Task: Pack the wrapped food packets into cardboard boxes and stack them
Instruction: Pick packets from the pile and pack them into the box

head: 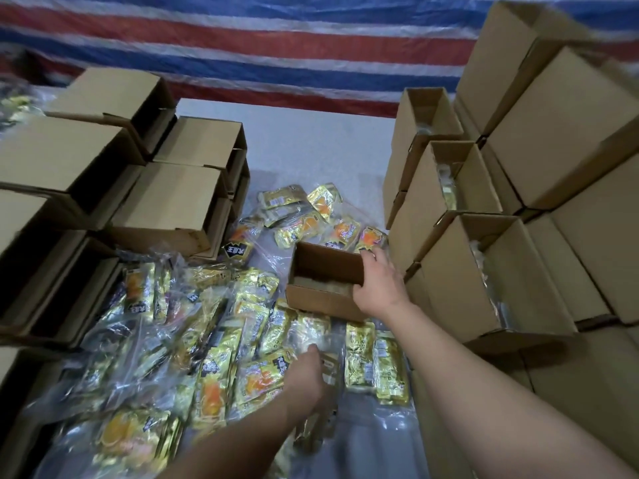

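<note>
On the left of the pale desk (311, 140), plain brown cardboard boxes (173, 202) are stacked on their sides, open mouths dark; about eight show, though the edge of the view cuts some off. In front of them, shiny gold-and-orange wrapped food packets (214, 340), many inside clear plastic bags, are strewn over the desk in a heap too tangled to count.

The left hand (306, 369) reaches forward, palm down, onto a clear-bagged packet (311, 335) near the middle; its fingers are hidden under the plastic, so its grip cannot be told.

Farther right, the right hand (378, 281) stretches out on a straight arm and grips the right wall of a small open brown cardboard box (321, 299), thumb inside, fingers wrapped outside. That box stands upright among the packets.

At the right, three open filled boxes (453, 188) stand upright in a stepped row, with more closed boxes (560, 133) stacked beyond them against the red, white and blue striped tarpaulin (276, 46).
</note>
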Demonstrator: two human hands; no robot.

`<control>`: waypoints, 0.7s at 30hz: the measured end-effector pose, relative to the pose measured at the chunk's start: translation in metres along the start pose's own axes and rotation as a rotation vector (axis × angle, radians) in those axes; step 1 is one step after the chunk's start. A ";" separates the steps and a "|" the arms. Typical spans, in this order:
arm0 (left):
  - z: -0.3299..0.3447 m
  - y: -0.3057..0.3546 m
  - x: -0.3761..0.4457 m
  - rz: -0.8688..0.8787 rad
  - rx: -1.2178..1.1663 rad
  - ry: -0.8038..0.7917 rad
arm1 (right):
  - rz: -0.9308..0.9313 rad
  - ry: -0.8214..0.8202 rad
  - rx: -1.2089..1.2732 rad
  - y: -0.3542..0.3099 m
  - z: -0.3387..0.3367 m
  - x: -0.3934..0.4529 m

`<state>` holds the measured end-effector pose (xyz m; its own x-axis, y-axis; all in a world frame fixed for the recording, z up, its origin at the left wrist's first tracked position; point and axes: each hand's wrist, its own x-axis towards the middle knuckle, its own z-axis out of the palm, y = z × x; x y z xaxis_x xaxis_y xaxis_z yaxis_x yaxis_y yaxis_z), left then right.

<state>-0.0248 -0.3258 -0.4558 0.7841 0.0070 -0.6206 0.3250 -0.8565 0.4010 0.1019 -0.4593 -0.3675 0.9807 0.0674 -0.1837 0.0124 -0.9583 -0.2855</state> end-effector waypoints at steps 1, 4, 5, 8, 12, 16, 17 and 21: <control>-0.007 0.000 -0.004 0.033 -0.084 -0.009 | -0.015 0.013 -0.016 0.001 0.001 0.000; -0.037 0.000 -0.018 0.144 -0.316 0.010 | -0.055 0.017 -0.058 0.003 -0.002 0.002; -0.050 0.001 -0.022 0.189 -0.378 0.021 | -0.063 0.002 -0.050 0.002 -0.003 0.004; -0.092 0.006 -0.030 0.270 -0.570 0.034 | -0.086 -0.025 0.003 0.002 -0.008 0.006; -0.146 0.019 -0.034 0.283 -0.846 0.026 | -0.092 -0.077 0.118 0.005 -0.011 0.008; -0.184 0.031 -0.031 0.271 -1.015 0.070 | -0.092 -0.078 0.092 0.006 -0.014 0.010; -0.190 0.034 -0.028 0.270 -1.042 0.079 | -0.088 -0.079 0.107 0.005 -0.014 0.011; -0.207 0.051 -0.013 0.279 -1.124 0.087 | -0.073 -0.086 0.168 0.003 -0.015 0.021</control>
<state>0.0912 -0.2623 -0.2882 0.9221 -0.0376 -0.3852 0.3870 0.1067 0.9159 0.1259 -0.4647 -0.3580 0.9581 0.1654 -0.2340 0.0432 -0.8906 -0.4527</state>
